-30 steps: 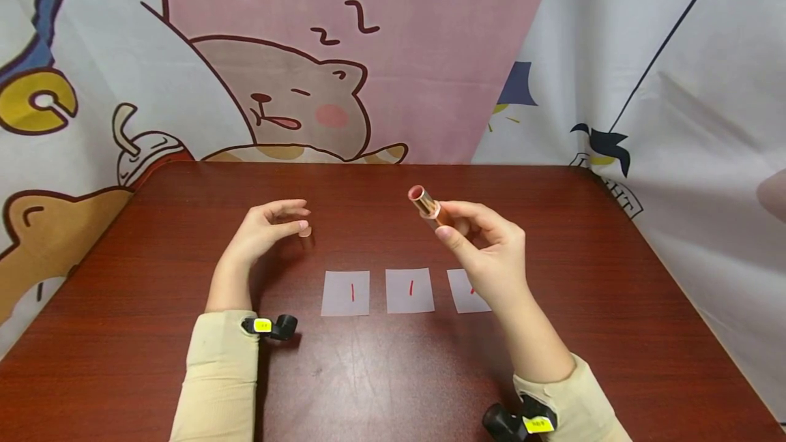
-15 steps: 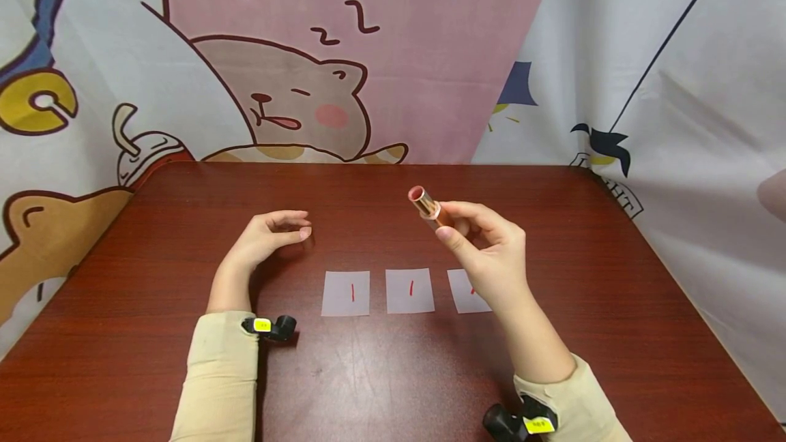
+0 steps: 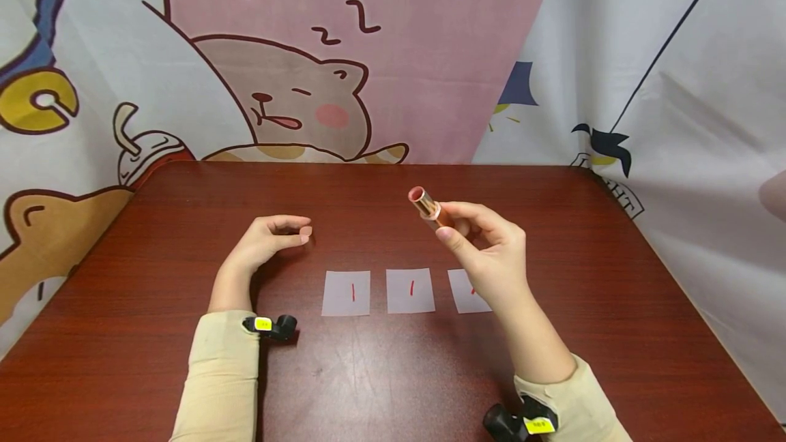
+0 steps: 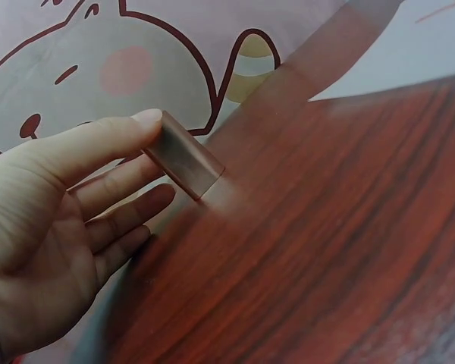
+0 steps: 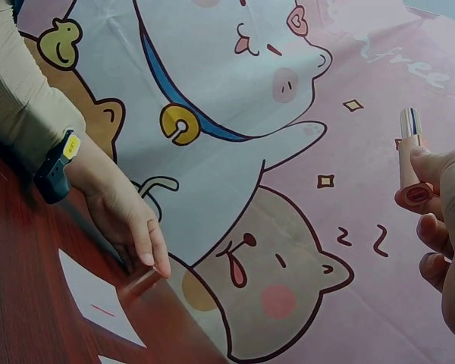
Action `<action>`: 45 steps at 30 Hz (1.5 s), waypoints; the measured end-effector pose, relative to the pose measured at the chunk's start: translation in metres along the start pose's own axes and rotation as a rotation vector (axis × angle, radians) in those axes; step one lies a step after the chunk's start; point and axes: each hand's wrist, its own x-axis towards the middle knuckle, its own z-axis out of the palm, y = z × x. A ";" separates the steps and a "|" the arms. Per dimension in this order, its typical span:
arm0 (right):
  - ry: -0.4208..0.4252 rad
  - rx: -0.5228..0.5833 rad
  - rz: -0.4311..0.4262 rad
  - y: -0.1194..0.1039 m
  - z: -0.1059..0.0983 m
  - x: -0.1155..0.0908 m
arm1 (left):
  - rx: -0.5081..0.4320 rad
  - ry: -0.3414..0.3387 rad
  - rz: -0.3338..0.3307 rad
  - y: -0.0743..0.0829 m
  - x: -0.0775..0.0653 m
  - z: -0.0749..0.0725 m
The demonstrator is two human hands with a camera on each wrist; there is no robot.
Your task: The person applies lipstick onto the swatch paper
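Observation:
My right hand (image 3: pixel 488 251) grips a lipstick (image 3: pixel 426 204), a slim gold tube held tilted above the table with its reddish tip facing up and left. In the right wrist view the lipstick (image 5: pixel 411 163) is between thumb and fingers, its silvery end pointing up. At the left, low over the table, my left hand (image 3: pixel 260 241) pinches a small copper-coloured lipstick cap (image 4: pixel 186 155) between thumb and fingertips. The cap's far end is right at the tabletop in the left wrist view, while the other fingers are spread loosely.
Three white paper squares lie in a row on the dark wooden table (image 3: pixel 381 374): a left one (image 3: pixel 346 294), a middle one (image 3: pixel 409 290) and a right one (image 3: pixel 467 290), partly behind my right hand. Each bears a red stroke. A printed cloth (image 3: pixel 430 53) hangs behind.
My left hand has come down and slightly towards me, its fingers lowering from above the cap to around it. The right hand and the lipstick have stayed in place.

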 end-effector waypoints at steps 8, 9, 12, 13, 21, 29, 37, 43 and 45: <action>-0.004 -0.009 -0.010 0.000 0.000 0.001 | -0.016 0.005 0.005 0.000 0.001 0.001; -0.002 -0.001 -0.011 -0.001 0.001 0.001 | -0.015 0.005 0.007 0.000 0.001 0.001; 0.001 0.014 -0.013 -0.001 0.001 0.001 | -0.011 0.002 0.010 0.000 0.000 0.001; 0.002 0.021 -0.013 -0.002 0.001 0.001 | -0.009 0.002 0.011 0.000 0.000 0.001; 0.000 0.015 -0.005 0.000 0.001 0.000 | 0.000 0.009 0.015 0.000 0.000 0.001; 0.004 0.025 -0.008 -0.001 0.001 0.000 | -0.007 0.044 0.025 0.015 -0.005 0.003; 0.001 0.023 -0.015 -0.001 0.001 0.000 | -0.012 0.104 0.087 0.016 0.000 0.003; -0.002 0.038 -0.012 -0.003 0.002 0.000 | -0.044 0.124 0.122 0.030 -0.002 0.004; -0.005 0.038 -0.012 -0.003 0.001 0.000 | -0.054 0.119 0.149 0.035 -0.003 0.004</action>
